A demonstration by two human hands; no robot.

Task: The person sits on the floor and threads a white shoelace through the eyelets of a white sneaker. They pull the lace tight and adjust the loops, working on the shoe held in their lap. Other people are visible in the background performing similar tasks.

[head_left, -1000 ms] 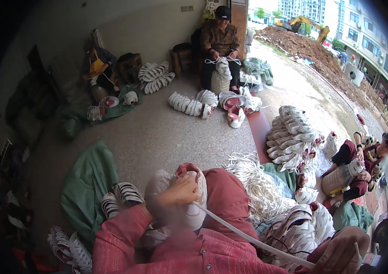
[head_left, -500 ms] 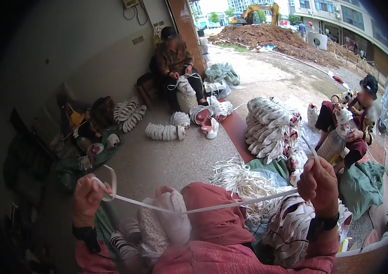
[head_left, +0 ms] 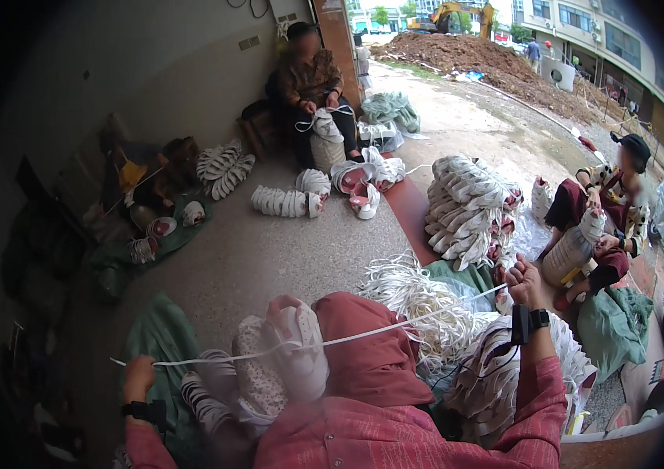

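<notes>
Since 0.5 s ago, I see the left hand (head_left: 139, 378) lower; its loop of white lace (head_left: 363, 335) has straightened, as far as the dimness shows.

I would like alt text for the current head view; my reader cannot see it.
A person's left hand and right hand hold a white lace, spread across a white shoe by one knee. Loose laces and piled white shoes lie to the right; co-workers sit beyond.

a yellow excavator (head_left: 468, 8) stands behind a mound of brown earth (head_left: 476, 59), a pale building (head_left: 621, 47) to their right
</notes>
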